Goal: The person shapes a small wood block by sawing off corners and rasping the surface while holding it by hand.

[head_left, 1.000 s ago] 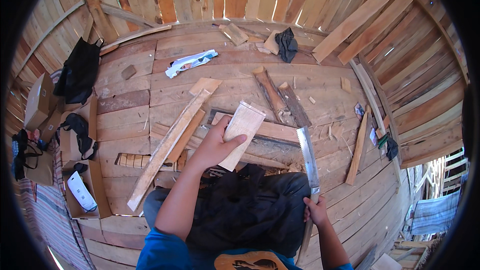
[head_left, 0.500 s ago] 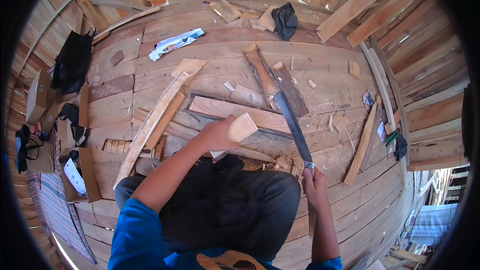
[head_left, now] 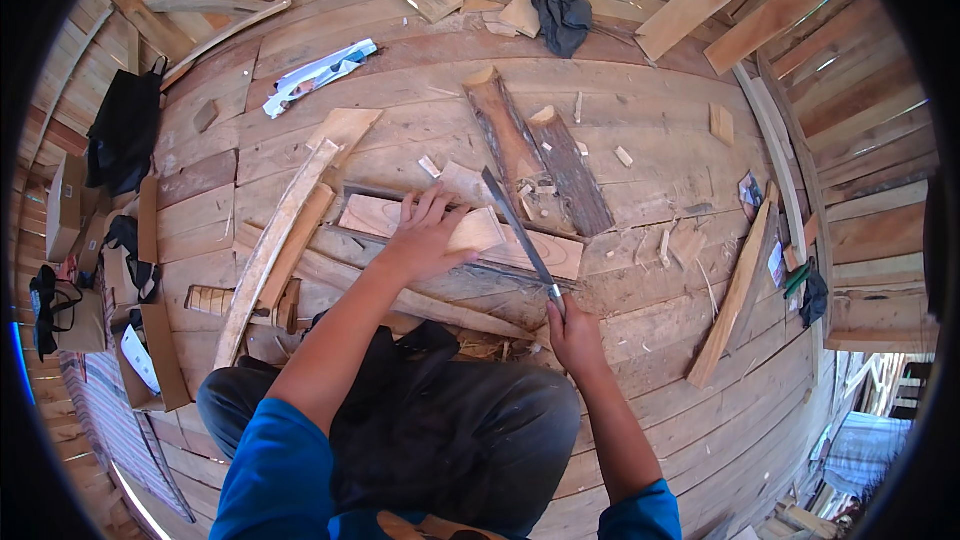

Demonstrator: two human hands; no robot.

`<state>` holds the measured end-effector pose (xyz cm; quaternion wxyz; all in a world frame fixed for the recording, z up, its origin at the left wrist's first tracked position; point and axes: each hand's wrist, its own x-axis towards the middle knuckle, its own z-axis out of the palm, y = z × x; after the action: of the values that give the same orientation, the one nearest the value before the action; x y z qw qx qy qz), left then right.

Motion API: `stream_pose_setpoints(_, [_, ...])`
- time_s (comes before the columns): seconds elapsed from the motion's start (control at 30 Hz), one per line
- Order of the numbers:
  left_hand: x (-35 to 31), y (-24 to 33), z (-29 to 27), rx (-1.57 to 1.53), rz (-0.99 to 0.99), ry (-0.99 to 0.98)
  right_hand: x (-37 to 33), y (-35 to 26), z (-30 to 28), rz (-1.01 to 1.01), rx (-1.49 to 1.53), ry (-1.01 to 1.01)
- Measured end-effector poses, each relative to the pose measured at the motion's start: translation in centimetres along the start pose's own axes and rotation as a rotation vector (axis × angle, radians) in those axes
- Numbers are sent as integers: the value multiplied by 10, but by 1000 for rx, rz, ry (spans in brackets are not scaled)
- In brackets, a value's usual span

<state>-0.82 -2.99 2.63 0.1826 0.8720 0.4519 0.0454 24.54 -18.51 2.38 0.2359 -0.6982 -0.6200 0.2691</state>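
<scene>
My left hand (head_left: 425,232) lies over a short pale wooden block (head_left: 477,231), fingers across its top and thumb on the near side. It holds the block down on a longer reddish plank (head_left: 548,252) on the floor. In my right hand (head_left: 577,332), fingers wrap round the handle of a hand saw (head_left: 527,243). The toothed blade slants up and left, close by the block's right end. Whether blade and block touch, I cannot tell. Just beyond lie two bark-covered wood pieces, one long (head_left: 497,120) and one shorter (head_left: 572,172).
Long boards (head_left: 272,252) lie left of my hands, with a slat (head_left: 733,290) at the right. Wood chips (head_left: 665,245) are scattered about. Cardboard boxes (head_left: 160,340) and a black bag (head_left: 125,130) stand far left. A dark cloth (head_left: 562,15) and white-blue wrapper (head_left: 318,75) lie farther off.
My left hand has lowered the block from above my lap onto the plank. The saw has moved left, its blade now beside the block's end. The view has shifted slightly.
</scene>
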Motion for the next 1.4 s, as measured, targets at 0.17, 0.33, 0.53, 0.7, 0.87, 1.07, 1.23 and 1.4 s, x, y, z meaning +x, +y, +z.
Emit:
stream_pose_setpoints(0.17, [3, 6, 7, -10, -104, 25, 6, 4, 13, -38, -18, 14])
stream_pose_setpoints(0.33, [0, 1, 15, -2, -109, 125, 6, -1, 14, -27, -39, -13])
stream_pose_setpoints(0.53, [1, 7, 11, 61, -135, 91, 11, -8, 12, -44, -68, 2])
stream_pose_setpoints(0.7, [2, 6, 10, 23, -148, 88, 15, -9, 15, -40, -91, -18])
stream_pose_setpoints(0.87, [5, 7, 5, 22, -173, 43, -4, 1, 7, 13, -101, -30])
stream_pose_setpoints(1.07, [4, 6, 10, 25, -163, 76, -4, -2, 2, -13, -111, -25])
stream_pose_setpoints(1.23, [4, 5, 9, 12, -159, 78, 7, -10, 8, -48, -113, -20])
stream_pose_setpoints(1.4, [1, 2, 11, 12, -141, 109, 8, -10, 9, -11, -144, -41])
